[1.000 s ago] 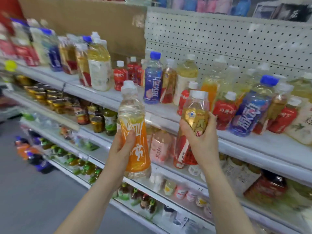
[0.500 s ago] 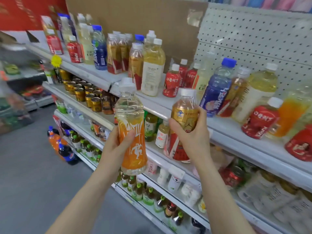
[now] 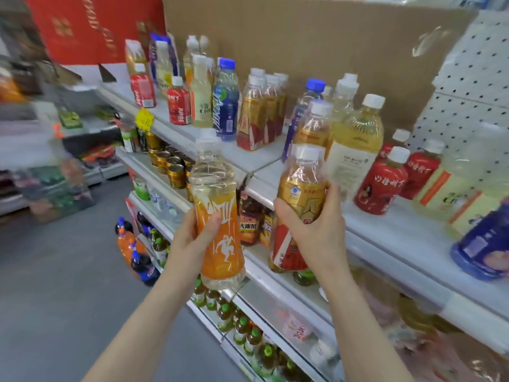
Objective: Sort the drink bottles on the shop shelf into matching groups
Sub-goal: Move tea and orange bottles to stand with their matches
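- The left hand (image 3: 192, 238) grips the orange-labelled bottle (image 3: 217, 216) round its narrow waist, thumb across the front of the label and fingers wrapped behind. The bottle is upright in the air, out in front of the shelving and touching nothing else.
- The right hand (image 3: 311, 224) has its fingers curled round the middle of the gold-and-red bottle (image 3: 298, 194), held up against the front edge of the top shelf (image 3: 399, 238), just before the tall yellow bottle (image 3: 355, 144).
- Both hands are full, so I reckon the main trouble is that nothing is free to steady a neighbour. A nudge on set-down could tip one bottle into the next.
- The look-alike gold-and-red group (image 3: 259, 117) stands well to the left on that shelf. Getting there means the right arm crossing the left hand's bottle, and the two could knock together.
- The gap beside that group looks tight. The blue bottle (image 3: 225, 106) stands just left of it and could get clipped by a base coming in at a slant.
- The orange-labelled bottle has a slick film label and hangs past the shelf edge. If the grip slips, it would land among the cans (image 3: 170, 166) or on the floor (image 3: 55, 271).
- I can't pick out a partner for the orange-labelled one on the stretch in view, and the edges are blurred. It may well end up in the wrong group.
- The red bottles (image 3: 380, 183) sit near the right hand's elbow line. A careless swing back could catch them.
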Demonstrator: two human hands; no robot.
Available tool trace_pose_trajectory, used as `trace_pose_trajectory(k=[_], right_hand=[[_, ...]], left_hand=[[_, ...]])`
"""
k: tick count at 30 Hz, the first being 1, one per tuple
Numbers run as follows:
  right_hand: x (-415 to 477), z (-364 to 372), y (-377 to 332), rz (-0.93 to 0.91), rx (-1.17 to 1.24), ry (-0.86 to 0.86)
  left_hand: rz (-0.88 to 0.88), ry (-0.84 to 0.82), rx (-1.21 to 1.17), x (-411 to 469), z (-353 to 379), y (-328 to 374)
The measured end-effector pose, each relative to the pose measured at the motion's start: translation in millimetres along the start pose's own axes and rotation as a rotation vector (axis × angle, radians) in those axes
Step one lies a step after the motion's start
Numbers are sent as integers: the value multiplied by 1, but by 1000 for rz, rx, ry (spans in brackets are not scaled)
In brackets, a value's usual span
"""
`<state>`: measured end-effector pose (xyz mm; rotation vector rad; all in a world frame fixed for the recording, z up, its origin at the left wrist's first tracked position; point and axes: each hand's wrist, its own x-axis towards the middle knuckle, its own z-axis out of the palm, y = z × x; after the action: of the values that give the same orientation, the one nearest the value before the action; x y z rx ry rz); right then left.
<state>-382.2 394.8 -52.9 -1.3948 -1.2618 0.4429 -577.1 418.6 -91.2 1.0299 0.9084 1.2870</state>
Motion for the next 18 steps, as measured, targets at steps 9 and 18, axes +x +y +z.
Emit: trace_pose_trajectory(k=[9, 18], right_hand=[[59, 120, -31, -37, -90, 172], [110, 177, -57, 11, -228, 411]], left_hand=[[-53, -170, 37, 109, -105, 30], [-44, -350, 64, 181, -166, 60]])
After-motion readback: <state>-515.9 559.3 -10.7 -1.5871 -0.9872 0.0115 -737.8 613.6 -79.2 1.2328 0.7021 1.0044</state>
